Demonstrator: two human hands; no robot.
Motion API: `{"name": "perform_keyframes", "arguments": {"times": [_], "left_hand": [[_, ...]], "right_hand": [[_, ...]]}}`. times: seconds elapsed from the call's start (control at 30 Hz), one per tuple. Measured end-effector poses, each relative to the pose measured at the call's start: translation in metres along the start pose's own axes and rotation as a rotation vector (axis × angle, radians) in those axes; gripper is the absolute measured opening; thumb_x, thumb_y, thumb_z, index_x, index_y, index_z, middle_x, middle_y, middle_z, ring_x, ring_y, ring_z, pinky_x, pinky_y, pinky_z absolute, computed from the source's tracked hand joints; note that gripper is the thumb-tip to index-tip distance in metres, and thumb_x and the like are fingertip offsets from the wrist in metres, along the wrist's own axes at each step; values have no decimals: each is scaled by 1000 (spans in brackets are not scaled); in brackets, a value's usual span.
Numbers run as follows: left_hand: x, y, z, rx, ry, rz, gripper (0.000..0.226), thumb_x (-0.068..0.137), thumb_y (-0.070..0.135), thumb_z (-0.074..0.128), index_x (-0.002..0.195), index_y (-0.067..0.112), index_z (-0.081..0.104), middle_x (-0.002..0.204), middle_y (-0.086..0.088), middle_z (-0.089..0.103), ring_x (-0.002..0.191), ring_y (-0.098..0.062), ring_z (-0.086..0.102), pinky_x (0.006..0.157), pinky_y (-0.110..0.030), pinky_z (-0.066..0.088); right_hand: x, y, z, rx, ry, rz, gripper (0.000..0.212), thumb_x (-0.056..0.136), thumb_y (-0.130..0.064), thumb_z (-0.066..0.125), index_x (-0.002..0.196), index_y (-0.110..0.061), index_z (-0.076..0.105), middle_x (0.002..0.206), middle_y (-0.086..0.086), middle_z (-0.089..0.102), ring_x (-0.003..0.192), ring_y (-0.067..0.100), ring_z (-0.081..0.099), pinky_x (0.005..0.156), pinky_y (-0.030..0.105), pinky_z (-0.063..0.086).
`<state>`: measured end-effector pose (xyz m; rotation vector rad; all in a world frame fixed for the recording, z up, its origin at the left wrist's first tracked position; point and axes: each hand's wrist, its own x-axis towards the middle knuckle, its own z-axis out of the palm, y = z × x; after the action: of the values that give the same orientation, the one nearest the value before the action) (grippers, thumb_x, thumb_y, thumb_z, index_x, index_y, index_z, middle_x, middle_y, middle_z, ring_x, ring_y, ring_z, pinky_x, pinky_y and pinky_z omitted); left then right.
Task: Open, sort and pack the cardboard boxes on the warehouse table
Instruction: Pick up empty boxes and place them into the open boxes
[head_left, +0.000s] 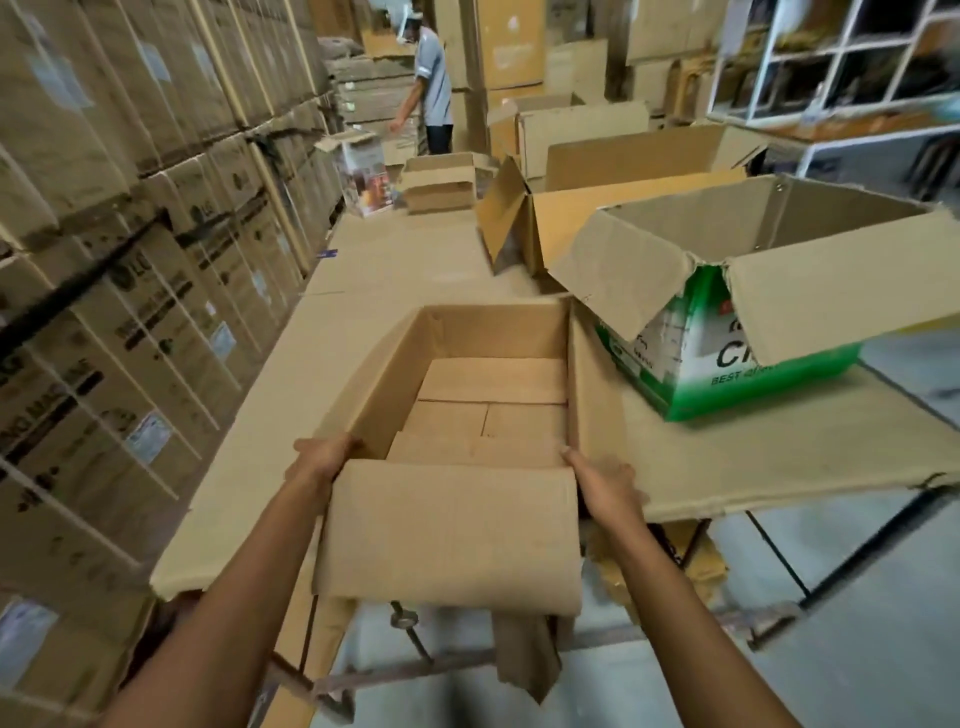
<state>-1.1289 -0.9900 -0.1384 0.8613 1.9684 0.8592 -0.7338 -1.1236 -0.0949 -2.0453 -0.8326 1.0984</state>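
A big, open brown cardboard box (457, 374) sits at the near edge of the table (753, 457), which is covered with flat brown cardboard. The box's near flap (452, 535) is folded out toward the person and hangs past the table edge. Its bottom flaps lie flat inside.

The left hand (322, 460) grips the box at its near left corner, with the fingers curled over the edge. The right hand (605, 480) holds the near right corner, with the thumb at the rim and the fingers against the side flap. Both arms reach straight out.

Just to the right of this box stands a green and white printed box (727, 364) with its brown top flaps open. Behind that are more open brown boxes (597, 218), and a small stack of folded ones (441, 182) lies farther down the table.

At the far end stands another person in a grey shirt (434, 78). Tall stacks of big brown cartons (130, 234) fill the left side. A white metal rack (841, 52) is at the top right.
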Motion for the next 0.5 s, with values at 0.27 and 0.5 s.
{"name": "perform_keyframes", "arguments": {"times": [0.27, 0.5], "left_hand": [[-130, 36, -13, 135, -198, -11, 22, 86, 25, 63, 92, 4, 64, 75, -12, 60, 62, -24, 55, 60, -27, 41], [-137, 30, -27, 434, -166, 102, 47, 83, 40, 57, 118, 9, 53, 98, -16, 66, 78, -32, 68, 59, -32, 54]], "right_hand": [[-32, 0, -15, 211, -96, 74, 39, 89, -47, 66, 101, -10, 69, 94, 17, 70, 82, 34, 66, 58, 37, 57], [-38, 0, -3, 304, 11, -24, 37, 82, -46, 66, 90, -10, 70, 94, 18, 72, 87, 36, 68, 87, 51, 57]]}}
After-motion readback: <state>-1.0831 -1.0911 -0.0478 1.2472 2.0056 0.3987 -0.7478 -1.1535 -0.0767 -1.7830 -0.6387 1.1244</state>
